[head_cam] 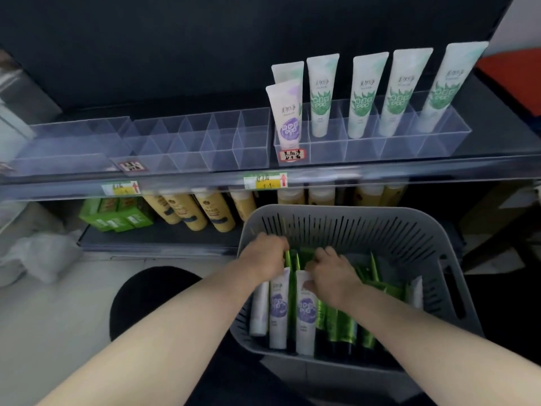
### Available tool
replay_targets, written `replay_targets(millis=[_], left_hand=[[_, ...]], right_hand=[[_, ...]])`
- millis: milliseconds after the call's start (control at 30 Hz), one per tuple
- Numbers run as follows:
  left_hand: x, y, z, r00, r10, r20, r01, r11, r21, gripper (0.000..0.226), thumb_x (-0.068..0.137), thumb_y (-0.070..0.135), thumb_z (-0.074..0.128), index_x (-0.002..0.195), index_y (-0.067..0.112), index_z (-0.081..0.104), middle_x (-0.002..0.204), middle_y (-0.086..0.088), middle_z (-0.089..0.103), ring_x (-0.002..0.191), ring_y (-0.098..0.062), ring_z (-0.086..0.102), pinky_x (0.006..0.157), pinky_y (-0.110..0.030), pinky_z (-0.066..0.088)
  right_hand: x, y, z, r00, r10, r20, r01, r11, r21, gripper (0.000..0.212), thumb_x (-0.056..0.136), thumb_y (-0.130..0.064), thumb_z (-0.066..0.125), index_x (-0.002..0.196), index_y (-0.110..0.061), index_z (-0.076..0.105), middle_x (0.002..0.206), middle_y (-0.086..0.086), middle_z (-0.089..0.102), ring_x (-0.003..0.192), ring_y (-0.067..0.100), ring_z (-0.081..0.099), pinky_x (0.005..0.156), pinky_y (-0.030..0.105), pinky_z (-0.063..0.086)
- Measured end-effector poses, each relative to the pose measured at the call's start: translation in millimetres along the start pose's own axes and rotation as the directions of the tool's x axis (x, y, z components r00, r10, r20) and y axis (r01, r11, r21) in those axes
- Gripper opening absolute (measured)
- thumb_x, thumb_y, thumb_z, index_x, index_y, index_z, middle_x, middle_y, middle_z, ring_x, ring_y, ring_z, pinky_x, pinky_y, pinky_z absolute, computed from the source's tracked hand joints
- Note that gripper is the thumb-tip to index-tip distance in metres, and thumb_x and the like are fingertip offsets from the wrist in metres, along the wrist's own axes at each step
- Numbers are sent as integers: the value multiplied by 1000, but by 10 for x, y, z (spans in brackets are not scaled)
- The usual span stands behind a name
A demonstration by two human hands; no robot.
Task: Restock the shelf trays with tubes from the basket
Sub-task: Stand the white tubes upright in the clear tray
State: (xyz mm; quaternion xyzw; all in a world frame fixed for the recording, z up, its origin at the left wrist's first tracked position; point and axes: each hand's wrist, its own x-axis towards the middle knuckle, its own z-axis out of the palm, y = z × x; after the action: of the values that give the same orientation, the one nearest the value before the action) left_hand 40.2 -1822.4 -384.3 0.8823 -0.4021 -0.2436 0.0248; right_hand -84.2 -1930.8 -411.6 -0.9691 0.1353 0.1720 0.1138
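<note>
In the grey basket [336,218] at lower centre, the left hand [265,254] has its grip curled round green tubes [292,259]; the right hand [329,273] grip pinches a white purple-labelled tube [306,315].

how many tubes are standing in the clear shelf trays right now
6: a purple-label tube in front, another tube directly behind it, and four green-label tubes in a row to its right. More could be hidden behind these.

Shelf [439,171] carries clear trays [205,142]; tubes [322,95] upright inside.
</note>
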Motion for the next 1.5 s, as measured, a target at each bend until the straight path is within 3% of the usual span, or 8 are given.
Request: replay_targets(millis=[233,500,633,767,1000,1200,1333,1500], left_hand=[[57,30,121,995,5,97,-26,976,215,45,88,5,45,132,14,52,130,-12,48,119,-31,39,100,-44,40],[9,-7,201,984,22,175,-85,928,363,29,97,27,43,119,15,58,129,-9,51,116,-29,39,91,-40,34],[-37,26,15,983,32,182,-71,975,209,25,91,31,57,113,22,62,119,-2,56,116,-22,40,96,-40,35],[-109,50,-97,976,42,215,8,974,-227,14,89,24,64,100,15,62,109,-3,61,102,-19,57,82,-29,45],[-152,304,-481,970,38,-239,-124,926,-358,9,94,17,54,98,18,63,103,-3,65,98,-21,60,83,-31,46],[-378,706,-1152,753,166,-637,-356,916,-183,17,97,13,48,109,13,60,108,-7,65,97,-22,59,80,-35,48],[-451,947,-1572,515,148,-844,-445,888,-115,14,96,10,48,104,10,60,97,-3,63,83,-16,56,67,-25,42],[-278,1138,-1950,381,74,-921,-454,884,-117,12,95,7,49,99,9,60,90,-1,60,79,-11,53,60,-10,36]], right_hand=[[-95,165,-148,988,46,148,-117,848,516,25,89,-26,63,105,-19,45,104,1,56,92,15,53,64,27,41],[-244,331,-352,997,47,-63,-3,826,563,15,96,-21,51,112,-20,50,108,6,64,95,21,59,75,33,47],[-306,339,-379,993,70,-93,-14,866,499,16,97,-24,49,112,-23,49,107,3,65,91,20,60,72,32,47],[-388,348,-429,991,87,-99,-35,900,434,17,98,-25,47,114,-25,47,107,3,65,91,20,60,74,36,49],[-578,444,-878,943,145,-298,-20,922,388,12,96,-23,47,107,-29,46,103,1,66,92,22,61,72,35,47],[-727,580,-1494,847,187,-498,-13,943,332,16,96,-19,47,112,-22,50,106,7,64,95,27,59,67,33,41],[-766,661,-1931,644,222,-732,32,949,315,19,96,-15,49,114,-17,52,101,9,63,92,29,57,64,33,38],[-629,781,-2327,384,185,-904,96,966,239,18,93,-12,54,110,-12,57,95,11,64,88,28,56,63,33,38]])
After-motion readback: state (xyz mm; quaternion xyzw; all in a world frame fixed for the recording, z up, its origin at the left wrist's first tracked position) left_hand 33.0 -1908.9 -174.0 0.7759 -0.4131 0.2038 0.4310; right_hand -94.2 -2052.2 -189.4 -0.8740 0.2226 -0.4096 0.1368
